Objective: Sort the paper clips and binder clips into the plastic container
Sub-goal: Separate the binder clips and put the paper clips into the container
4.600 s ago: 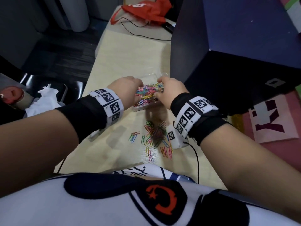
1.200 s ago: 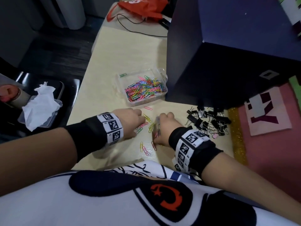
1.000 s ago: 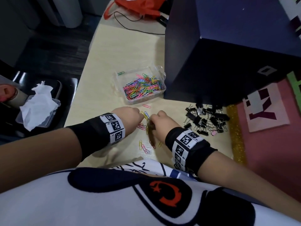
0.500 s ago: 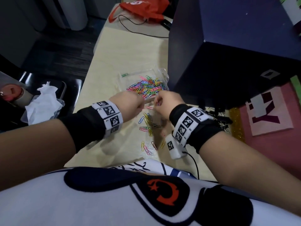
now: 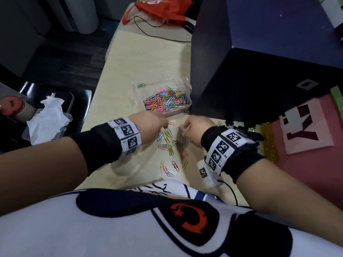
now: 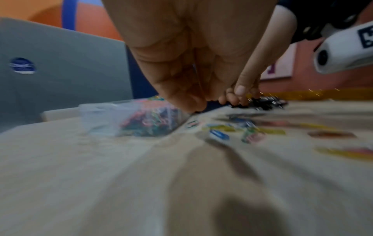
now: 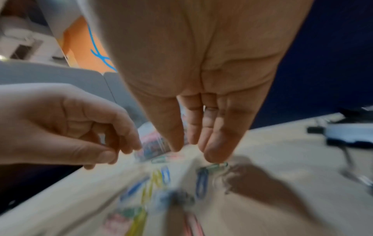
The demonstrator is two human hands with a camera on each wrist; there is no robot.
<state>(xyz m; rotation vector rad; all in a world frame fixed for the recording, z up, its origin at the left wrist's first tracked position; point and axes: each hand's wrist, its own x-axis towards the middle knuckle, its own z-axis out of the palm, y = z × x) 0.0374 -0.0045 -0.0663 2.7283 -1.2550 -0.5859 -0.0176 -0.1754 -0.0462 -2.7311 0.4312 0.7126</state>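
black wristbands [image 5: 100,143] w/ white marker tags | white cam unit [image 5: 207,171] + cable, R wrist | white/navy shirt [image 5: 111,229], red emblem

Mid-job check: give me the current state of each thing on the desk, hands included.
Clear plastic container: open, part-filled with coloured paper clips.
Loose coloured paper clips: scattered on desk.
Black binder clips: heaped, unsorted.
Left hand: fingers curled, contents unclear.
Right hand: fingers extended, empty.

Motion blur smears the loose coloured wire paper clips [image 7: 159,175] on the pale wooden desk [image 6: 101,183] in both wrist views. The right hand [image 5: 193,129] hides most of the heap of black metal binder clips [image 5: 248,131]. Whether the left hand [image 7: 66,126] has anything in its grip cannot be told. The clear plastic container [image 6: 113,118] is blurred too.
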